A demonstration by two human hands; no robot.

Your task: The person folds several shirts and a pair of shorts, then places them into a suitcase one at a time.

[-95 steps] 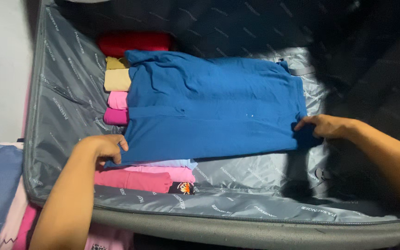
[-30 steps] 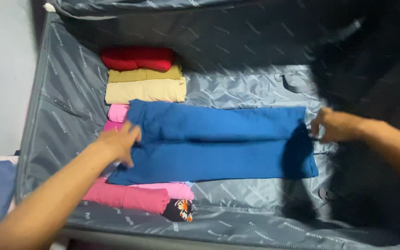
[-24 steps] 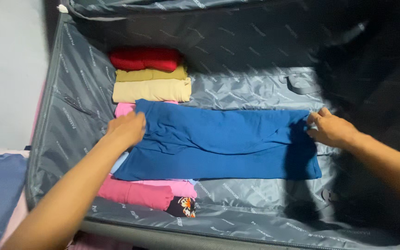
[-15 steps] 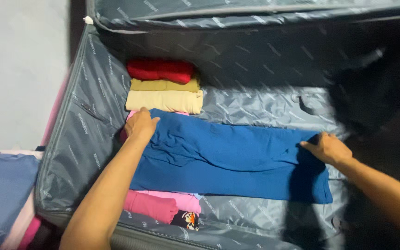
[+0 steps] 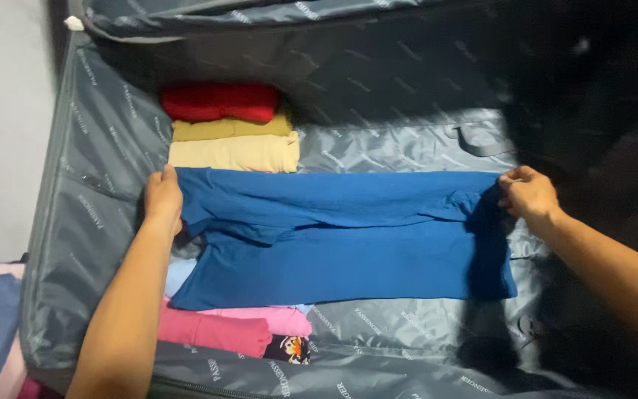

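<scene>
Both hands, the left hand (image 5: 163,196) and the right hand (image 5: 529,193), are pinching opposite ends of the folded blue cotton garment (image 5: 341,236), stretching it flat across the grey-lined suitcase (image 5: 90,199), partly overlapping rolled clothes (image 5: 230,133) along its left wall.

An open suitcase (image 5: 90,199) lined in grey printed fabric carries everything. A row of folded clothes is laid along its left end: red (image 5: 219,101), olive (image 5: 230,127), beige (image 5: 234,153), then pink (image 5: 215,332) nearest. A blue garment (image 5: 348,236) is spread across the row and the bare lining (image 5: 407,318)
</scene>
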